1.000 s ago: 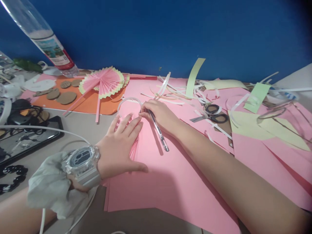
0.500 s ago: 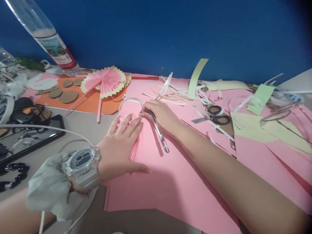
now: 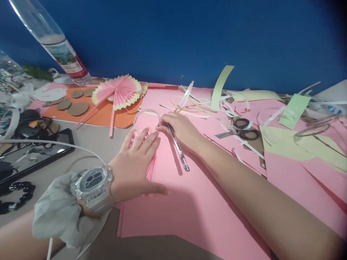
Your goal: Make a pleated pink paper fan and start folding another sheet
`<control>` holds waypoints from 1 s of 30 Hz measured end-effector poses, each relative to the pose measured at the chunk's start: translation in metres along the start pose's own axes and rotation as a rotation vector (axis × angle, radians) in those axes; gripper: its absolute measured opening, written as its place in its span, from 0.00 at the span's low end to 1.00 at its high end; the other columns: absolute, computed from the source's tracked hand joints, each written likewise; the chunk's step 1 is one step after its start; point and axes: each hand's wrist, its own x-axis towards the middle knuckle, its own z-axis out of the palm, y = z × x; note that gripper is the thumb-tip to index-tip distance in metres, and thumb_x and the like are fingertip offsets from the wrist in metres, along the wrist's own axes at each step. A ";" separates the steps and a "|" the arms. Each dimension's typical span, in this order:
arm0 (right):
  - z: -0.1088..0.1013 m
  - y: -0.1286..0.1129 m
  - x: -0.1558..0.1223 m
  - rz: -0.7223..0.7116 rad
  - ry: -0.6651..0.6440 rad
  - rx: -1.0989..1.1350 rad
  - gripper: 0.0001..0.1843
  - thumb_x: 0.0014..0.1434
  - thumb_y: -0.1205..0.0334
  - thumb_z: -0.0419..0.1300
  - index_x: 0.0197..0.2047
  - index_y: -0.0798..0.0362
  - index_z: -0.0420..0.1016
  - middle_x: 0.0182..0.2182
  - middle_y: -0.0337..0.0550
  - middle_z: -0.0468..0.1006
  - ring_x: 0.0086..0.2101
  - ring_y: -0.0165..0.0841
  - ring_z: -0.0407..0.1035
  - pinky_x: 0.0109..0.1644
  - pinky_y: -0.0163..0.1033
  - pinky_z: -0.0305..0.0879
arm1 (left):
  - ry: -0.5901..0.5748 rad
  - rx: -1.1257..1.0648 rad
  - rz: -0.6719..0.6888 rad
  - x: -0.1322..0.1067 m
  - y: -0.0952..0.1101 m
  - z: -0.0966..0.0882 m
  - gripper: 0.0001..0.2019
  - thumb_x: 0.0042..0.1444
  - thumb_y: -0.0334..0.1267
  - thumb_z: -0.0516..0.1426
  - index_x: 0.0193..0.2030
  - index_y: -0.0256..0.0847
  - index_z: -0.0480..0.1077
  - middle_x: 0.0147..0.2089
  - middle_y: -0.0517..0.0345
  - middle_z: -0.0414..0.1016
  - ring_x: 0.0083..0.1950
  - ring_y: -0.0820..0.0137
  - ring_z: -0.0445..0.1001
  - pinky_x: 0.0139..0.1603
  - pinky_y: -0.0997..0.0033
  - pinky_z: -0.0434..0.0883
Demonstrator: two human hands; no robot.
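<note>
Just right of centre in the frame, the right hand [image 3: 180, 128] has its fingers closed around a pen [image 3: 179, 148], beside a pale ring [image 3: 147, 109]. The left hand [image 3: 137, 160], fingers spread and gripping nothing, lies over folded paper [image 3: 151, 170] on a pink sheet [image 3: 162, 220] filling the lower middle.

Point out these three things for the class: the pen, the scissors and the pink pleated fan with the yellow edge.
Pen [image 3: 178, 148]: head view, on its barrel.
Scissors [image 3: 235, 130]: head view, where blades meet handles.
Pink pleated fan [image 3: 121, 93]: head view, on its pink folds.
</note>
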 end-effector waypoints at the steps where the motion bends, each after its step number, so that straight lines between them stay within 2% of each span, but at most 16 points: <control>1: 0.000 0.000 0.000 -0.001 0.001 0.000 0.10 0.63 0.59 0.55 0.32 0.52 0.70 0.32 0.41 0.74 0.34 0.33 0.66 0.40 0.37 0.55 | 0.001 -0.002 0.000 0.000 0.000 0.000 0.60 0.42 0.79 0.39 0.70 0.28 0.48 0.73 0.47 0.44 0.74 0.52 0.35 0.70 0.47 0.28; 8: 0.000 0.000 0.001 0.018 -0.001 0.015 0.10 0.62 0.59 0.56 0.31 0.52 0.70 0.30 0.41 0.73 0.34 0.33 0.65 0.39 0.37 0.56 | -0.022 -0.035 0.000 0.001 0.000 -0.001 0.59 0.44 0.78 0.39 0.70 0.30 0.48 0.73 0.47 0.43 0.74 0.51 0.35 0.70 0.46 0.29; 12: -0.001 0.003 0.001 0.042 0.023 0.155 0.08 0.63 0.60 0.54 0.33 0.52 0.70 0.32 0.40 0.74 0.35 0.33 0.67 0.41 0.37 0.59 | -0.034 -0.047 0.010 0.002 -0.001 -0.002 0.59 0.44 0.78 0.38 0.70 0.29 0.47 0.74 0.49 0.42 0.74 0.51 0.33 0.70 0.46 0.30; 18: -0.007 0.006 0.001 0.150 0.133 0.293 0.14 0.64 0.52 0.52 0.34 0.52 0.68 0.28 0.38 0.72 0.31 0.32 0.66 0.38 0.37 0.59 | -0.058 -0.078 0.004 0.002 0.000 -0.003 0.59 0.44 0.78 0.38 0.70 0.29 0.48 0.74 0.50 0.43 0.74 0.51 0.34 0.69 0.44 0.30; 30: -0.008 0.008 0.000 0.135 0.125 0.317 0.15 0.65 0.50 0.51 0.34 0.51 0.66 0.29 0.38 0.70 0.32 0.32 0.65 0.38 0.38 0.59 | -0.040 -0.096 0.019 0.002 -0.002 -0.002 0.59 0.44 0.78 0.41 0.70 0.28 0.48 0.74 0.48 0.43 0.74 0.49 0.36 0.70 0.44 0.33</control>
